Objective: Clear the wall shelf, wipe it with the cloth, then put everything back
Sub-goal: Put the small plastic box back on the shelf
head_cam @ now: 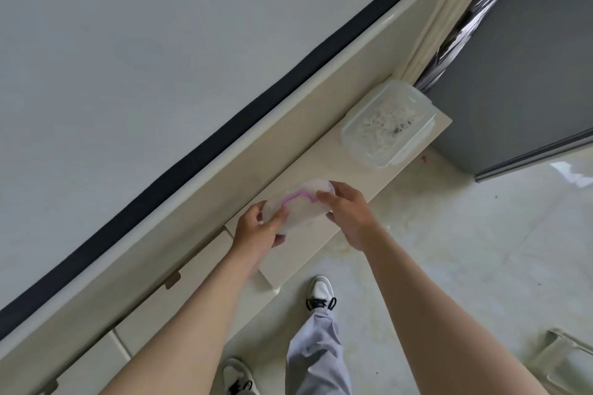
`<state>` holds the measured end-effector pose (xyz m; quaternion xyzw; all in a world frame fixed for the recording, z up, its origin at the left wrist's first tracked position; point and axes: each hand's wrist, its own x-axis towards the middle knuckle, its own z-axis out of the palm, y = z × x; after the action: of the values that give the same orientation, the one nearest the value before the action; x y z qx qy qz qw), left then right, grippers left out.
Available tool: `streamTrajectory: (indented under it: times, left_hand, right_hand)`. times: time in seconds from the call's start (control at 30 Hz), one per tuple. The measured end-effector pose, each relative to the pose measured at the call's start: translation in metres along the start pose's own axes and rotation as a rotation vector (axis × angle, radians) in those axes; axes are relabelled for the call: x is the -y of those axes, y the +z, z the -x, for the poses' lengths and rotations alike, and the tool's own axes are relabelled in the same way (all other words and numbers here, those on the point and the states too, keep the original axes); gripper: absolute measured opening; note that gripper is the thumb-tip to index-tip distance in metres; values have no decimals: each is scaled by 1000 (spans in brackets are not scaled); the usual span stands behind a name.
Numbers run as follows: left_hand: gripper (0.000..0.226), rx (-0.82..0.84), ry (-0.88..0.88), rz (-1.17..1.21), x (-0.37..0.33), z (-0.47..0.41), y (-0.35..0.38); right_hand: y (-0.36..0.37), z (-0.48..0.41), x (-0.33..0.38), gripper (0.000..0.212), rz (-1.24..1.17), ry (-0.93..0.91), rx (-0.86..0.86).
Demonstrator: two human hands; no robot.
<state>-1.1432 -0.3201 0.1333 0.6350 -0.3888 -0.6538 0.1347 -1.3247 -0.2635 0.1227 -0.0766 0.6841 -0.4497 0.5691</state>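
Left hand (260,228): we see the fingers and thumb curled round the near end of a small clear container (298,205) — clamped on it.
Right hand (346,212): we see it gripping the far end of the same container, fingers bent over the lid edge.
Small clear container: translucent, with a pink seal line on the lid; held between both hands over the near half of the wall shelf (321,170). We cannot tell whether its base touches the shelf.
Wall shelf: cream, narrow, fixed along the wall.
Large lidded box (388,125): clear, with pale contents; it sits on the far end of the shelf — well apart from the hands.
Floor (465,234): pale, glossy; a shoe (321,292) and a grey trouser leg (314,346) stand below the shelf.
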Motion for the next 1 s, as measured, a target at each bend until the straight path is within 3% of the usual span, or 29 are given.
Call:
streamTrajectory:
  times: [0.23, 0.37, 0.53, 0.7, 0.8, 0.87, 1.0]
  left_hand:
    - [33, -12, -55, 41, 16, -36, 8]
    - [30, -16, -80, 78, 20, -40, 11]
    - [27, -27, -94, 103, 24, -45, 13]
    - [27, -30, -96, 151, 24, -50, 15]
    - [29, -35, -91, 144, 25, -50, 15]
    - [32, -43, -88, 109, 28, -49, 13]
    - [61, -117, -84, -29, 21, -36, 3]
  right_hand:
    - [-2, -33, -8, 17, 54, 10, 34]
    - [0, -41, -10, 52, 78, 38, 33]
    - [-2, -47, -15, 70, 86, 51, 22]
    - [0, -48, -11, 37, 110, 44, 44]
    - [1, -50, -14, 59, 121, 43, 39]
    - [0, -50, -16, 60, 144, 42, 45]
    - [-1, -37, -14, 86, 159, 56, -13]
